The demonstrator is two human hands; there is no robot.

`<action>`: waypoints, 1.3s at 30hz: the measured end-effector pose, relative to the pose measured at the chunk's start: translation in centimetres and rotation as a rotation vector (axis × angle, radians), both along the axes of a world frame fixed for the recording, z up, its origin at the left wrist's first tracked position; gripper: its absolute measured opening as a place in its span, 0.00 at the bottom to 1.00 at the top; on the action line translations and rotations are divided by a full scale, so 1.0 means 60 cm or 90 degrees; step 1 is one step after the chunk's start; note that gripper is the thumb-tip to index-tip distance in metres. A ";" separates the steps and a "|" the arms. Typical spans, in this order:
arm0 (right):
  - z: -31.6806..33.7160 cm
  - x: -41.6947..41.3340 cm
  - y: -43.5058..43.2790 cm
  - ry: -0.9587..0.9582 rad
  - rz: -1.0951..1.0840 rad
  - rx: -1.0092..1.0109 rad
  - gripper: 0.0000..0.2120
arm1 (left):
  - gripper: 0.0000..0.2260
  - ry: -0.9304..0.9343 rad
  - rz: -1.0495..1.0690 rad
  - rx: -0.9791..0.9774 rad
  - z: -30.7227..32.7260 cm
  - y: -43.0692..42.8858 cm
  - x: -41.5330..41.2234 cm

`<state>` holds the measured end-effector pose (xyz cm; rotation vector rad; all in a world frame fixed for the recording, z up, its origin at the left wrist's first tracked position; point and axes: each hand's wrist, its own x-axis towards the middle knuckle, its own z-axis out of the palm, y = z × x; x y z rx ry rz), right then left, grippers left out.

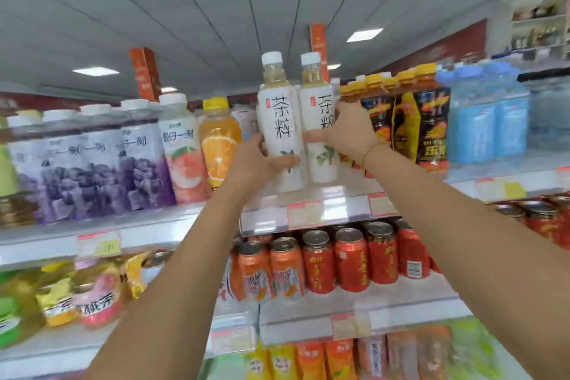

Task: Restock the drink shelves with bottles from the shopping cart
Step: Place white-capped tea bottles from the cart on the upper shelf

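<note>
Your left hand point(256, 160) wraps the left tea bottle point(282, 129) low on its label, while your right hand point(351, 129) closes its grip around the right tea bottle point(320, 126). Both bottles stand at the top shelf point(324, 200) edge; slide them back upright, side by side. Arms reach up, outstretched.

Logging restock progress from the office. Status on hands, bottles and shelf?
Left hand on the left white tea bottle, right hand on the right white tea bottle. Both upright at top shelf edge. Orange juice bottle and black-and-yellow bottles flank the slot.
</note>
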<state>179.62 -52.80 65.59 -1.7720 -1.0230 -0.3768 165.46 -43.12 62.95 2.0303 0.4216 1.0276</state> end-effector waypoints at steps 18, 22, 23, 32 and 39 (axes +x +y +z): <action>-0.023 0.119 0.124 0.146 0.033 -0.263 0.23 | 0.19 -0.025 0.068 0.011 -0.024 0.040 0.020; -0.025 0.117 0.139 0.084 -0.022 -0.292 0.20 | 0.18 -0.016 0.067 0.022 -0.026 0.040 0.027; -0.025 0.117 0.146 0.086 -0.020 -0.286 0.20 | 0.19 -0.015 0.066 0.025 -0.026 0.041 0.029; -0.027 0.120 0.166 0.113 0.010 -0.262 0.19 | 0.20 -0.026 0.032 -0.014 -0.027 0.047 0.042; -0.007 0.107 0.140 0.006 -0.035 -0.292 0.11 | 0.27 0.004 0.014 -0.048 -0.038 0.041 0.069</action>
